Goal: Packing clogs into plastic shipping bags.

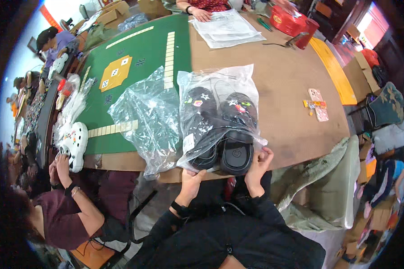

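A clear plastic bag lies at the table's near edge with a pair of black clogs in it. Colourful charms and white stars decorate the clogs' toes, and one heel end faces me. My left hand grips the bag's lower left corner, thumb on top and the other fingers hidden beneath. At the lower right, my right hand pinches the bag's edge between thumb and fingers beside the right clog. Just left of the bag, an empty crumpled plastic bag spreads over the green mat and the table edge.
A green mat printed with tile rows covers the table's left side. White clogs lie by a neighbour's hands at left. Across the table, another person's hand rests by flat plastic bags. A pink phone-like object lies at right.
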The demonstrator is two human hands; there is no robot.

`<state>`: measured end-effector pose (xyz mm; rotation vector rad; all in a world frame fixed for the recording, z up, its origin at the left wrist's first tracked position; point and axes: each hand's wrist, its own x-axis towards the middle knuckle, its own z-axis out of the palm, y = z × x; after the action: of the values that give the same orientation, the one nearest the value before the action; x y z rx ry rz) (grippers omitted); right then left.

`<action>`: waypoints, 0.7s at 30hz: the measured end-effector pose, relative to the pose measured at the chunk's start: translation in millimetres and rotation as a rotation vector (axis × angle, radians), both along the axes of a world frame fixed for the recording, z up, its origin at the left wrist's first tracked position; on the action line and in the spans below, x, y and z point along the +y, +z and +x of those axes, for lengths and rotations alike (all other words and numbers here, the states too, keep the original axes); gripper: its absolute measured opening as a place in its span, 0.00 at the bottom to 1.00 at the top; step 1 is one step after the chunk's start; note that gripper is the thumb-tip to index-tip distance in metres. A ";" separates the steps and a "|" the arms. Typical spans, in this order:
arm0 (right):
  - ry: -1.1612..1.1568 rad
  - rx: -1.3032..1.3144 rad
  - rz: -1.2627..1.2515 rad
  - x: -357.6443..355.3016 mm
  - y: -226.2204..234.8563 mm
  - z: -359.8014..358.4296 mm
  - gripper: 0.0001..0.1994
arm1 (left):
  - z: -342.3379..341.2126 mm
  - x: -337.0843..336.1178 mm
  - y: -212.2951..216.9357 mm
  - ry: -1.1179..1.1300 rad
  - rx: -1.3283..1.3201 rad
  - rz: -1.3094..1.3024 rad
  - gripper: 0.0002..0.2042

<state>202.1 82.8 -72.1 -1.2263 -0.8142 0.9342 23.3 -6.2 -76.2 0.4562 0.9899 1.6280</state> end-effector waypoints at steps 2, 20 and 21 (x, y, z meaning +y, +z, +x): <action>-0.026 -0.165 0.065 -0.7 -10.1 -0.3 0.14 | -0.6 -0.6 7.1 -0.024 -0.100 -0.116 0.15; -0.056 0.073 0.034 -7.1 40.0 68.4 0.16 | 7.1 9.1 21.3 -0.042 0.411 -0.184 0.07; -0.052 0.036 0.066 -3.4 40.0 76.9 0.16 | 9.7 9.6 28.6 -0.002 0.399 -0.153 0.06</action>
<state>278.9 79.4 -32.1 -1.1651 -0.7754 0.8788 33.1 3.4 -47.6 0.6932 1.3983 1.4741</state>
